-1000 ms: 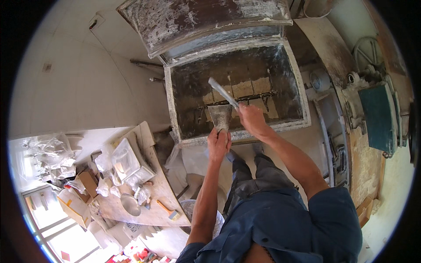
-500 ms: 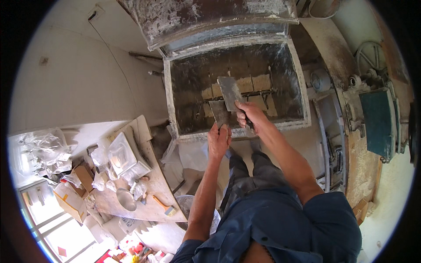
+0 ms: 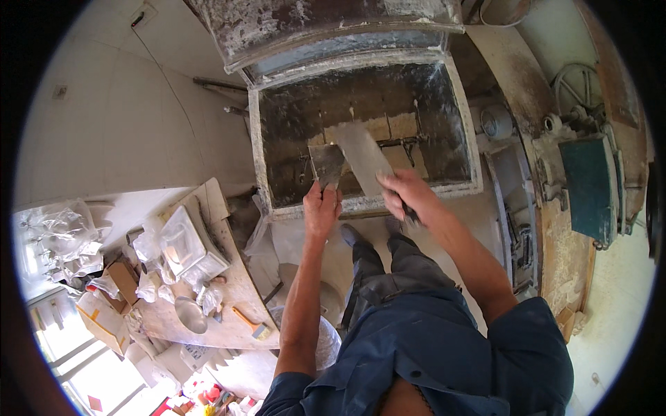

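Note:
My left hand (image 3: 322, 211) pinches the lower edge of a small flat metal scraper (image 3: 326, 165), its blade pointing away from me. In my right hand (image 3: 412, 196) is a broad rectangular cleaver (image 3: 363, 159), gripped by its dark handle and slightly smeared by motion. The cleaver's tip end lies close to the scraper's upper right corner; I cannot tell whether they touch. Both blades are over the near part of an open mixer trough (image 3: 258, 142) with a whitish, crusted rim. Down inside, a dark shaft (image 3: 395, 143) with rods crosses above a pale yellowish patch (image 3: 402, 125).
A raised, crusted lid (image 3: 347, 17) stands behind the trough. At the left, a wooden table (image 3: 236, 286) carries a brush (image 3: 251, 324), a metal bowl (image 3: 191, 315), a white plastic box (image 3: 186, 243) and bags. Machinery with a green panel (image 3: 588, 191) stands at the right.
The two blades have drawn a little apart at my hands. My left hand and scraper have shifted left; my right hand has moved slightly right and nearer me, with the cleaver more slanted.

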`<state>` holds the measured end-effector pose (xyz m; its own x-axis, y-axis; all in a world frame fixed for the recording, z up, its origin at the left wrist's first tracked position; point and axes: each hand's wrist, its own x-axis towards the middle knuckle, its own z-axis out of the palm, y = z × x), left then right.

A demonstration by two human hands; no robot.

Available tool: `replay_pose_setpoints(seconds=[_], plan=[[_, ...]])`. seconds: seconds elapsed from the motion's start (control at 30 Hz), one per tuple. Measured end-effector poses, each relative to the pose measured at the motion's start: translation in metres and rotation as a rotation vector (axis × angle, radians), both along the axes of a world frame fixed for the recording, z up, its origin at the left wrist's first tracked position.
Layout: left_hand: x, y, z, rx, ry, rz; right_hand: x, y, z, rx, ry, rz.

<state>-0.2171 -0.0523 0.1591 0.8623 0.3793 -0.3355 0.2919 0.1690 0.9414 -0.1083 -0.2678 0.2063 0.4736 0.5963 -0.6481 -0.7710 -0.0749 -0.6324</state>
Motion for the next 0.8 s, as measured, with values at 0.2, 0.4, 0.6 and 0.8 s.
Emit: replay_pose_setpoints(seconds=[0.2, 0.4, 0.6, 0.8], plan=[[-0.003, -0.023, 0.008, -0.078, -0.081, -0.024, 0.019, 0.027, -0.003, 0.158, 0.021, -0.115], [-0.01, 0.005, 0.009, 0.01, 0.092, 0.104, -0.005, -0.001, 0.0, -0.319, -0.538, 0.11], [-0.003, -0.028, 0.002, -0.023, 0.022, 0.026, 0.025, 0.054, -0.021, -0.656, -1.684, 0.27], [0.002, -0.01, -0.005, -0.062, -0.059, 0.169, -0.045, 0.023, -0.025, -0.57, -1.613, 0.582]])
